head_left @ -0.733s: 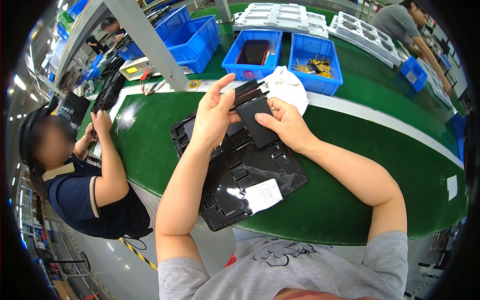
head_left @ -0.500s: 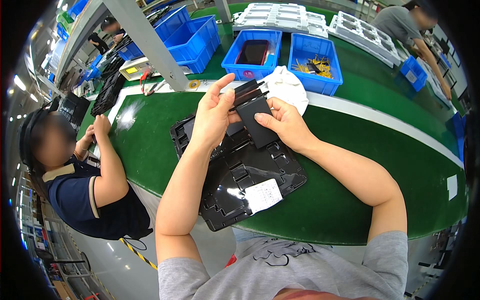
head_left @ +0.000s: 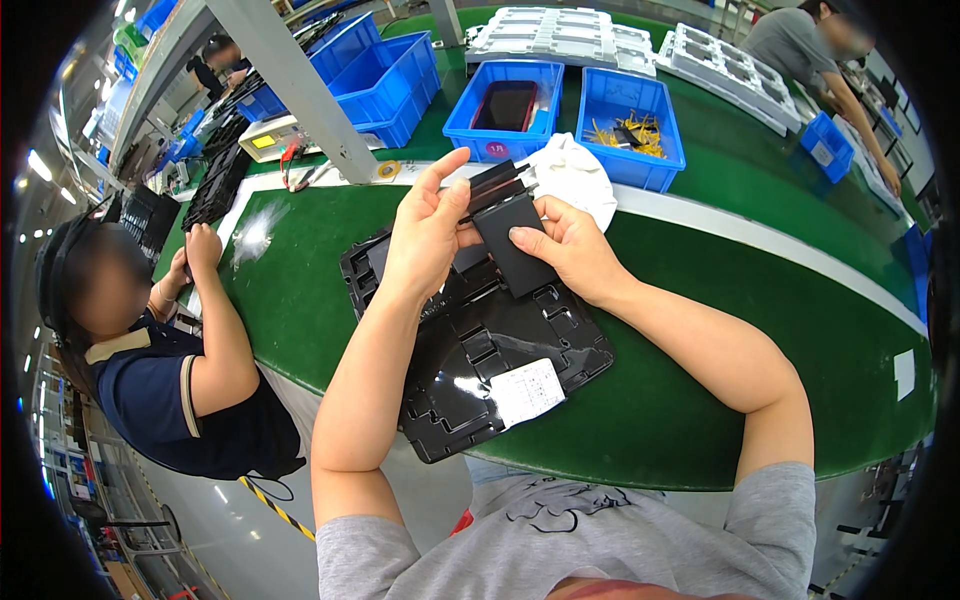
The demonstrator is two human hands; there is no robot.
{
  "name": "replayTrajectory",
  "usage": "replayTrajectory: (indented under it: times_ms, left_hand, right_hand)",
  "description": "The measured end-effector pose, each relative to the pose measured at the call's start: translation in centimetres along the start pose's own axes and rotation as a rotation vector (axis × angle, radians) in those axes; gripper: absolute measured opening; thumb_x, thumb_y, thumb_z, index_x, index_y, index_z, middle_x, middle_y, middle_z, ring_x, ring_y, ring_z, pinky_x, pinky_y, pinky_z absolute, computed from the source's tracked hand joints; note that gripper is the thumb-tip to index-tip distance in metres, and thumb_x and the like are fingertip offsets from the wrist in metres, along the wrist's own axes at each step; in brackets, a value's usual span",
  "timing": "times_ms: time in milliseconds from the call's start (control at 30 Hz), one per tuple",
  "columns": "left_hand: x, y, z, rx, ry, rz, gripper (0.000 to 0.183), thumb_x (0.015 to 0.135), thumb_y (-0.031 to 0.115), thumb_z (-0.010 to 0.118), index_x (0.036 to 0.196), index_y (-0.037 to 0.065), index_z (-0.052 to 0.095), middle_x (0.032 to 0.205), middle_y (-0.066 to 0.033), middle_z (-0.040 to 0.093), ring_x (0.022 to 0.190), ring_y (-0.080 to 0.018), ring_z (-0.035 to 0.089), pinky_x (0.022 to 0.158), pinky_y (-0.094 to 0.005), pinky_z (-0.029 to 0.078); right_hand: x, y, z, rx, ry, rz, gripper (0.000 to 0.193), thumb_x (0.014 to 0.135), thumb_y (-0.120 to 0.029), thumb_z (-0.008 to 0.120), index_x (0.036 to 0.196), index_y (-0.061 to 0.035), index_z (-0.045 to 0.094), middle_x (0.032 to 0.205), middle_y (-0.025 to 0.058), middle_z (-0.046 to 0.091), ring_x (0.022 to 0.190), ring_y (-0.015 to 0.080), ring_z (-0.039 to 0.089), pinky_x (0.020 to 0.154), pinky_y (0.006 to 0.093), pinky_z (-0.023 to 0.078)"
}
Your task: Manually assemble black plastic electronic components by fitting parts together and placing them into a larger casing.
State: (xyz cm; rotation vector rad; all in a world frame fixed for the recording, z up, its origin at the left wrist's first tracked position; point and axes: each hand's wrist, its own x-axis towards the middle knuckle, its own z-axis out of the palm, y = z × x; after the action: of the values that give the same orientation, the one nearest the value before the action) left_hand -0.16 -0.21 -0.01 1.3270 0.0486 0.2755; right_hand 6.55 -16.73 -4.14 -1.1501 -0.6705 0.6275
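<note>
Above a black moulded plastic tray [head_left: 450, 350], my two hands hold flat black rectangular packs that resemble batteries. My right hand [head_left: 580, 250] is closed on the nearer pack [head_left: 513, 245], its thumb flat on the face. Behind that one, another dark pack [head_left: 492, 180] shows its upper edge, with small tabs at its right end. My left hand [head_left: 428, 225] pinches the left side of the packs, index finger raised; its other fingertips are partly hidden. More black pieces lie in the tray's upper part, under my hands. A white paper label [head_left: 527, 392] lies on the tray's near part.
Beyond my hands stand a blue bin [head_left: 503, 148] with a dark red-edged device and a blue bin [head_left: 665, 172] of yellow pieces. A white cloth [head_left: 575, 180] lies beside them. A co-worker [head_left: 195, 370] sits at my left; another person [head_left: 800, 55] leans over the bench at far right.
My hands and the packs keep almost the same place. The co-worker at the left shifts their hands slightly.
</note>
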Motion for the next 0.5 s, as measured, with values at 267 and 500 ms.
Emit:
replayTrajectory:
  times_ms: [267, 500]
  left_hand:
    - [-0.09, -0.03, -0.01, 0.014, -0.005, -0.005, 0.04, 0.099, 0.016, 0.044, 0.136, 0.004, 0.036, 0.111, -0.0118, 0.061, 0.097, -0.0176, 0.062, 0.081, -0.0354, 0.054]
    - [-0.11, 0.06, 0.12, 0.035, 0.014, -0.014, 0.039, 0.099, 0.016, 0.043, 0.136, 0.004, 0.037, 0.112, -0.0118, 0.06, 0.097, -0.0173, 0.062, 0.081, -0.0355, 0.054]
  right_hand:
    - [0.02, 0.15, -0.1, 0.001, 0.0, -0.008, 0.02, 0.09, -0.012, 0.06, 0.101, 0.0022, 0.052, 0.085, 0.0101, 0.066, 0.073, 0.0105, 0.063, 0.063, 0.0234, 0.051]
    - [-0.11, -0.21, 0.0, -0.017, 0.003, 0.009, 0.021, 0.09, -0.011, 0.06, 0.104, 0.0025, 0.052, 0.088, 0.01, 0.066, 0.077, 0.0109, 0.063, 0.068, 0.0245, 0.051]
